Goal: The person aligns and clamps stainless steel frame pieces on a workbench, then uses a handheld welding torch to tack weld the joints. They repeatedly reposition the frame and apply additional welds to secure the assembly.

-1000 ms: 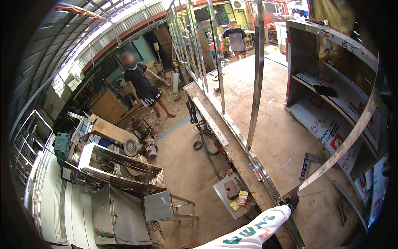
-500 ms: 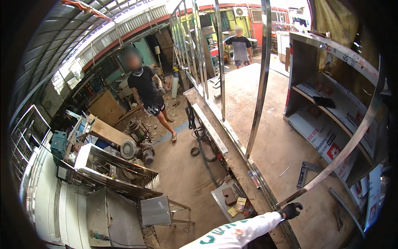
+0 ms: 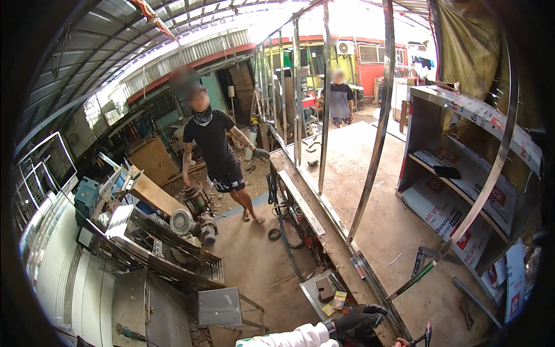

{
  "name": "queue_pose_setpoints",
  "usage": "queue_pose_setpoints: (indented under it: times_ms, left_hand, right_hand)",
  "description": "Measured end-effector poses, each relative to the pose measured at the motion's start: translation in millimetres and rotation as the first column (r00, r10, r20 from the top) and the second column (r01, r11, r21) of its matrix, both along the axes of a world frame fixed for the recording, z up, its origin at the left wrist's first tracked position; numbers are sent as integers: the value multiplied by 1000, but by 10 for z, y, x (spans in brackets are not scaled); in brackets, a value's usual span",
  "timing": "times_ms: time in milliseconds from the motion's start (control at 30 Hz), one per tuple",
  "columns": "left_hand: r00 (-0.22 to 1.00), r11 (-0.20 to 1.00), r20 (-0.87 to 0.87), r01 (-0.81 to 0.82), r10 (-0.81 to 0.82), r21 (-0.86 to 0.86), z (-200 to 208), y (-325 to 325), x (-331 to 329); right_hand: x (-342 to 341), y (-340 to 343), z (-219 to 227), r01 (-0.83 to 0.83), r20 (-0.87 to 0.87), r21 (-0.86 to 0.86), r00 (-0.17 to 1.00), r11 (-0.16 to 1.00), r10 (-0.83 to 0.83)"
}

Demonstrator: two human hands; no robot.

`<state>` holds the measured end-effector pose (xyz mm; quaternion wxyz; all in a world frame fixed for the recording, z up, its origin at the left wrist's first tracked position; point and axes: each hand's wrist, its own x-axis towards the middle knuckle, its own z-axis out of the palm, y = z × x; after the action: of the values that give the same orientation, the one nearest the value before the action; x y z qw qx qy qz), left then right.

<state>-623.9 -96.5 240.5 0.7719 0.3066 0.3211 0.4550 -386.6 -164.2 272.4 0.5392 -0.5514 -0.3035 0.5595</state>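
Observation:
My left hand (image 3: 359, 321), in a black glove below a white sleeve, is just left of the bottom rail of a shiny metal frame (image 3: 370, 272). Its fingers are loosely curved and apart, with nothing seen between them. At the lower edge, only the fingertips of my right hand (image 3: 400, 342) show, next to a slim black tool shaped like a welding torch (image 3: 428, 333), which they seem to grip. The frame's upright bars rise from a rail along the left side of the brown worktable (image 3: 370, 156). A metal square (image 3: 417, 261) lies right of the frame's near corner.
A metal shelf unit (image 3: 413, 139) with printed protective film stands at right, a dark phone (image 3: 447, 172) on its shelf. A person in black (image 3: 211, 141) stands left of the table; another person (image 3: 340, 99) is at its far end. A grey stool (image 3: 218, 306) and motor (image 3: 182, 221) stand left.
My left hand has drawn back left from the frame's near corner. The fingertips and black tool have come into view below. The person in black has stepped nearer the table, one hand at its edge.

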Motion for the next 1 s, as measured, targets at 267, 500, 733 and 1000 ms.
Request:
queue_pose_setpoints:
  times_ms: [267, 500, 733, 1000]
  left_hand:
    - [979, 918, -128, -97, 157, 383, 96, -88, 288]
    - [999, 960, -40, -16, 28, 280, 196, -206, 413]
    - [998, 960, -61, 26, -9, 279, 264, -267, 474]
    - [983, 932, -163, -24, 89, 361, 527, -430, 303]
  right_hand:
    - [-305, -100, 82, -133, -43, 33, 990, 991, 135]
    - [-398, -195, 246, -109, -64, 0, 992, 994, 109]
    - [-293, -271, 203, -106, 58, 11, 993, 994, 105]
    - [-88, -344, -452, -23, 54, -111, 998, 994, 29]
